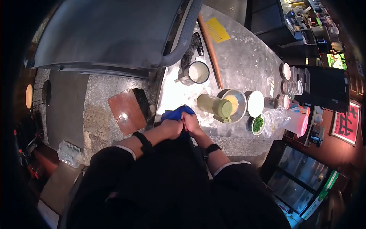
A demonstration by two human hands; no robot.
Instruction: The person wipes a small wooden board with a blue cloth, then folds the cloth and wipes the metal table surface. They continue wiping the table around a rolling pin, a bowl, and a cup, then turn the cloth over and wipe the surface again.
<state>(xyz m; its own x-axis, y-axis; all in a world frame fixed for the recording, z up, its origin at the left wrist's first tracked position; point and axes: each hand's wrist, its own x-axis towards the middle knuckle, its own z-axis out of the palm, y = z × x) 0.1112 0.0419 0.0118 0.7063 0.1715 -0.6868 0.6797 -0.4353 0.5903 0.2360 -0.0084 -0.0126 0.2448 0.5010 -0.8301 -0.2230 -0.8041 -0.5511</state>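
Observation:
My left hand (pixel 172 129) is closed on a bunched blue cloth (pixel 176 114). Right beside it, my right hand (pixel 190 123) grips the same cloth, with the two fists close together at the near edge of the metal worktable (pixel 244 57). Part of the cloth is hidden behind my hands. Just beyond them lies a green bottle (pixel 209 104) on its side, its capped end by a steel bowl (pixel 243 114) that holds something yellow. A mug (pixel 185 79) with pale contents stands farther back on the table.
A long wooden rolling pin (pixel 210 51) and a yellow sheet (pixel 217 29) lie toward the back. To the right are a white dish (pixel 255 104), chopped greens (pixel 258 124), stacked bowls (pixel 292 87) and a pink container (pixel 297 123). A large dark appliance (pixel 106 34) fills the upper left.

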